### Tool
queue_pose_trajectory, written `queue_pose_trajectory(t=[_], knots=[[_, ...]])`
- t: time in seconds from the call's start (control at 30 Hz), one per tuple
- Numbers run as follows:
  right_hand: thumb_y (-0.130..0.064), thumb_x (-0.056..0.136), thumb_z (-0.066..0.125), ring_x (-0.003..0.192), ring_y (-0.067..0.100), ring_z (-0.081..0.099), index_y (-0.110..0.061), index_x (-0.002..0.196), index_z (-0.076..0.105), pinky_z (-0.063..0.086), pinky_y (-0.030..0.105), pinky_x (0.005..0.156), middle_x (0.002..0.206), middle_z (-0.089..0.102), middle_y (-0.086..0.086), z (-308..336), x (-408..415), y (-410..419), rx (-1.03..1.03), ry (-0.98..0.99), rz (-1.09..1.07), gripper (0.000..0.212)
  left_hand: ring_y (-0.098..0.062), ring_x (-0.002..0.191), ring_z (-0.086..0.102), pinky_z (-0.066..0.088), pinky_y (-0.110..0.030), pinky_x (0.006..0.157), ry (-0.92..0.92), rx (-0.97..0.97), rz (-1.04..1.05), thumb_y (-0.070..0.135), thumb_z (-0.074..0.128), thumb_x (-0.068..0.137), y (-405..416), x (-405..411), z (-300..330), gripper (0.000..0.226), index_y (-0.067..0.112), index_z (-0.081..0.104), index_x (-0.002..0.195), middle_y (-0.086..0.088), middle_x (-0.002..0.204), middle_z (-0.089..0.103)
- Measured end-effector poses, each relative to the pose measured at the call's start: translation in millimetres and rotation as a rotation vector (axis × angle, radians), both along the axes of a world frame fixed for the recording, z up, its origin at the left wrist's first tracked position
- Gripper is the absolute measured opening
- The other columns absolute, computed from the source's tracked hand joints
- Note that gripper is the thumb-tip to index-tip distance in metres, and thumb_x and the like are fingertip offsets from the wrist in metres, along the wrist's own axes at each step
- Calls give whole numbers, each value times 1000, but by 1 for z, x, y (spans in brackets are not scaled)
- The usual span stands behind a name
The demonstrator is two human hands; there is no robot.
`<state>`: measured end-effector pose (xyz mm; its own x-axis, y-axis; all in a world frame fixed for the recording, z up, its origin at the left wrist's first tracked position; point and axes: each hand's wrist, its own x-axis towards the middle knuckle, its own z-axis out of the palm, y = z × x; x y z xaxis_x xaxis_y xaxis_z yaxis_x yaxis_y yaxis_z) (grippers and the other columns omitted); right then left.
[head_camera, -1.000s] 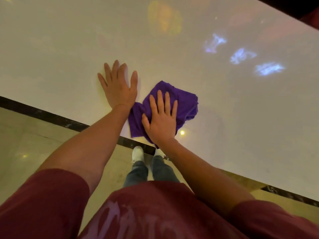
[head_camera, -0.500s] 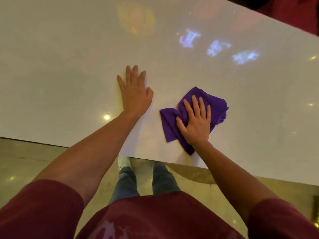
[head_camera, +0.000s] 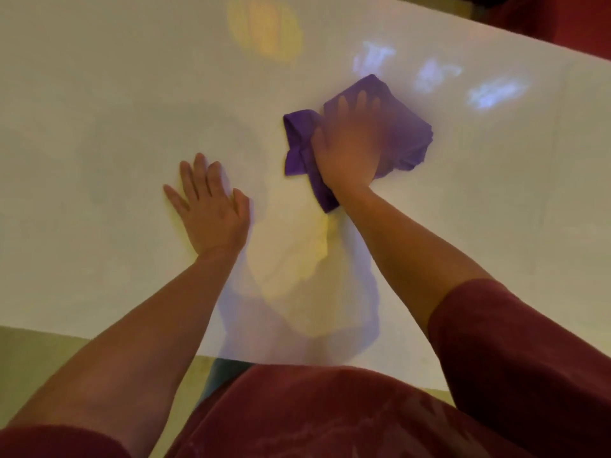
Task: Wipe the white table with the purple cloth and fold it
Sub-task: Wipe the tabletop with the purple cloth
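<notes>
The white counter [head_camera: 99, 110] fills most of the frame, glossy, its near edge running across the lower part of the picture. Its surface carries a yellow-orange reflection at upper centre, 3 pale blue reflections at upper right, and a soft yellow and violet sheen at centre between the 2 forearms. Below the near edge, at lower left, a strip of pale floor [head_camera: 39, 352] shows; a dark red shape sits beyond the far edge at the upper right corner. A dark red shirt [head_camera: 330, 411] fills the bottom of the frame.

The purple cloth [head_camera: 406, 133] lies crumpled on the counter at upper centre right, one corner trailing toward the wrist. The right hand [head_camera: 350, 150] presses flat on top of it, its fingers [head_camera: 362, 99] straight and slightly spread, blurred. The left hand [head_camera: 211, 209] rests palm down on the bare counter at centre left, well apart from the cloth, fingers straight and close together, thumb held out.
</notes>
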<state>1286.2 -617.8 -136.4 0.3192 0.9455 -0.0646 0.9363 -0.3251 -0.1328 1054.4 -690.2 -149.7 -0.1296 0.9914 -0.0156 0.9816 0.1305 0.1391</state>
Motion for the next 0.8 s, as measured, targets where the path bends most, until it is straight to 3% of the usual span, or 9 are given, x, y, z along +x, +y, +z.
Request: queue_pose_trajectory(t=[0.2,0.4,0.6,0.8], knots=[[-64,103,26,165,38,10,-23,167,32,2,64,131,178,19,11,6,-50,61,-11,33,256,77,-34,159,19,11,-67,125,11,-6,16,38,39,96,1,0,-3,69,9,35,158,-13,171,25],[-68,103,26,165,35,12,-28,165,38,0,64,130,177,24,6,6,-53,53,-9,34,541,75,-35,160,14,11,-62,127,8,-3,40,40,40,96,0,0,-3,72,7,31,160,-15,172,19],[-68,103,29,165,39,10,-36,165,37,2,68,129,178,21,5,4,33,-5,21,-15,83,70,-37,159,17,11,-64,126,-41,-8,37,40,39,94,2,-1,-3,73,5,34,158,-16,171,24],[-62,106,32,165,38,11,-31,166,36,7,68,128,177,23,8,-1,16,-117,21,-18,-68,68,-35,160,16,7,-60,128,-116,-19,17,40,39,99,-1,-3,9,69,5,34,158,-15,171,23]])
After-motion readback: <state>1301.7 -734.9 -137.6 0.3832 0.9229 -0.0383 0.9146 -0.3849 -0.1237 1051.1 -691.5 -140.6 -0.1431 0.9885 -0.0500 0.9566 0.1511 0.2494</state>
